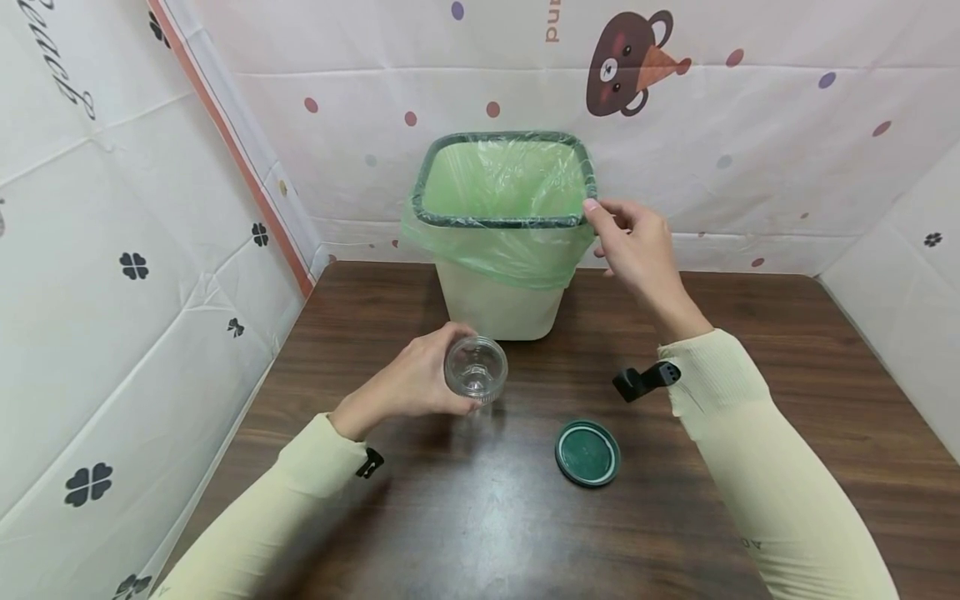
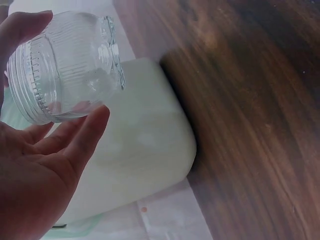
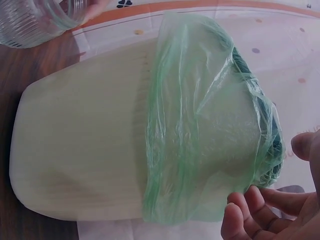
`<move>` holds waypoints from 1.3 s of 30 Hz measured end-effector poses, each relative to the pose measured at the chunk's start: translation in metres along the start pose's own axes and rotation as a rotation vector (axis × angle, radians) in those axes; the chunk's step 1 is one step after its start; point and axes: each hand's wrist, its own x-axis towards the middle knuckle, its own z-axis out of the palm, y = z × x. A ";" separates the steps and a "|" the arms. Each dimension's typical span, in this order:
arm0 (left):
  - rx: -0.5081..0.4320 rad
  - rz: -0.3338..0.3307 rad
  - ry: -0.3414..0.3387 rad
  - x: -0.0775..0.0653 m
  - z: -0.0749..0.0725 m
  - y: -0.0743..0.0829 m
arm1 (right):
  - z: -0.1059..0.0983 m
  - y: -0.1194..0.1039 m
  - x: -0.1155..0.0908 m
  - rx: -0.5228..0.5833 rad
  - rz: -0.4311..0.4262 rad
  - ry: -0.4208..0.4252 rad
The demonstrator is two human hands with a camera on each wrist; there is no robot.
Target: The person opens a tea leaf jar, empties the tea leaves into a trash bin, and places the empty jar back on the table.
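My left hand [image 1: 423,375] grips an upright clear glass jar [image 1: 476,368], thumb on one side and fingers on the other. The jar has no lid on and looks empty; it appears held above the table in front of a pale bin [image 1: 495,300]. A green plastic bag [image 1: 510,250] lines the bin and folds over its dark green rim [image 1: 495,222]. My right hand [image 1: 637,246] is at the rim's right corner. In the right wrist view its thumb [image 3: 302,145] stands apart from the rim, while the fingers [image 3: 255,200] lie loosely beside the bag.
A green round lid [image 1: 588,453] lies on the brown wooden table [image 1: 495,525], right of the jar and nearer the front. White patterned sheeting [image 1: 360,167] hangs behind the bin and at both sides. Black wrist devices are worn on both sleeves.
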 end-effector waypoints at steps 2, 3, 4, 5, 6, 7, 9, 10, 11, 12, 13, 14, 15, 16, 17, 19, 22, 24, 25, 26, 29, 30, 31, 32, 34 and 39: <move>0.000 0.001 -0.005 0.000 0.002 -0.001 | 0.000 0.000 -0.001 0.005 -0.009 0.000; -0.003 0.002 -0.007 -0.001 0.003 -0.001 | 0.000 0.000 -0.001 0.007 -0.010 -0.001; -0.006 0.003 -0.010 -0.001 0.004 -0.002 | 0.000 0.001 -0.001 0.008 -0.013 -0.003; -0.008 0.005 -0.013 -0.001 0.005 -0.002 | 0.000 0.001 -0.001 0.007 -0.017 -0.004; -0.012 0.007 -0.016 -0.001 0.006 -0.002 | 0.000 0.001 -0.001 0.008 -0.021 -0.004; -0.016 0.007 -0.020 -0.001 0.007 -0.002 | 0.001 0.002 -0.002 0.008 -0.026 -0.002; -0.024 0.002 -0.028 -0.002 0.009 -0.002 | 0.001 0.003 -0.002 0.009 -0.033 0.003; -0.027 -0.001 -0.033 -0.003 0.011 -0.002 | 0.001 0.003 -0.003 0.009 -0.038 0.007; -0.027 -0.005 -0.039 -0.003 0.012 -0.002 | 0.001 0.004 -0.004 0.010 -0.042 0.011; -0.022 -0.010 -0.044 -0.004 0.013 -0.002 | 0.001 0.004 -0.004 0.016 -0.043 0.013; -0.016 -0.013 -0.049 -0.005 0.015 -0.002 | 0.001 0.004 -0.005 0.019 -0.043 0.015; -0.009 -0.014 -0.054 -0.005 0.016 -0.002 | 0.002 0.005 -0.006 0.024 -0.042 0.015; -0.001 -0.017 -0.059 -0.006 0.017 -0.002 | 0.002 0.005 -0.006 0.029 -0.041 0.016; 0.010 -0.020 -0.062 -0.007 0.019 -0.002 | 0.002 0.006 -0.007 0.032 -0.040 0.016; 0.020 -0.024 -0.066 -0.007 0.020 -0.002 | 0.002 0.006 -0.007 0.036 -0.040 0.016; 0.037 -0.032 -0.073 -0.008 0.022 -0.002 | 0.002 0.007 -0.007 0.039 -0.045 0.016; 0.048 -0.046 -0.082 -0.010 0.025 -0.002 | 0.002 0.008 -0.008 0.043 -0.052 0.015; 0.042 -0.045 -0.087 -0.011 0.027 -0.002 | 0.002 0.008 -0.009 0.047 -0.054 0.013; 0.037 -0.042 -0.088 -0.011 0.028 -0.002 | 0.001 0.009 -0.009 0.050 -0.054 0.011; 0.028 -0.037 -0.091 -0.011 0.029 -0.003 | 0.001 0.009 -0.010 0.055 -0.055 0.010; 0.005 -0.021 -0.100 -0.011 0.032 -0.004 | 0.000 0.010 -0.011 0.065 -0.063 0.011; 0.000 -0.019 -0.104 -0.011 0.034 -0.004 | 0.000 0.011 -0.012 0.070 -0.065 0.011; -0.001 -0.017 -0.107 -0.011 0.035 -0.004 | 0.000 0.011 -0.013 0.075 -0.068 0.014; -0.001 -0.016 -0.110 -0.011 0.036 -0.005 | 0.000 0.012 -0.013 0.080 -0.070 0.016; 0.002 -0.021 -0.113 -0.012 0.038 -0.006 | 0.000 0.012 -0.014 0.084 -0.073 0.020; 0.008 -0.038 -0.111 -0.013 0.040 -0.008 | 0.001 0.012 -0.015 0.093 -0.078 0.026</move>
